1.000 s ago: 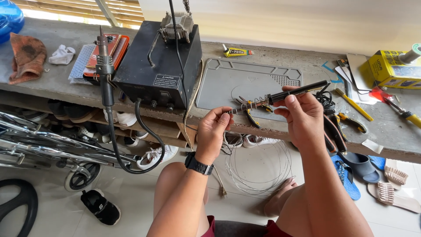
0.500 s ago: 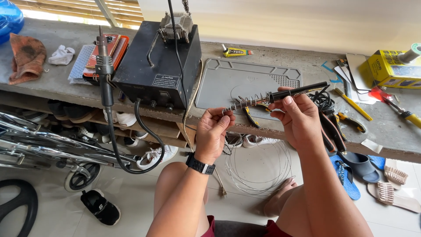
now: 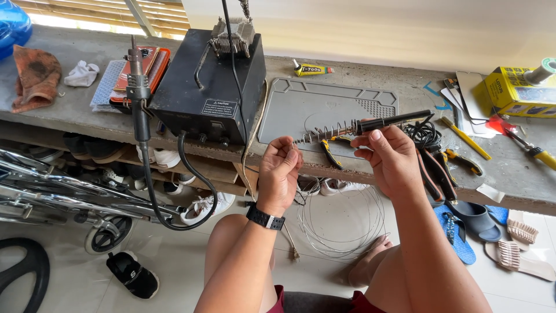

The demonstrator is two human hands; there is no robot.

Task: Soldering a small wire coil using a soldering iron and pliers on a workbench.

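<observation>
Soldering iron (image 3: 394, 122) gripped in right hand (image 3: 394, 159), over grey mat (image 3: 324, 107).
Left hand (image 3: 279, 174) fingertips pinch 1 thin wire end just beside the tip; joint apparently not finished, wire loops hang below.

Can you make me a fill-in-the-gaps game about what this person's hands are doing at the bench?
1. The right hand holds a soldering iron with a ____ handle.
2. The left hand wears a black ____ on its wrist.
3. The soldering iron's tip sits inside a coiled metal ____.
4. The flat mat on the bench behind the hands is ____ in colour.

Missing words: black; watch; spring holder; grey
</observation>
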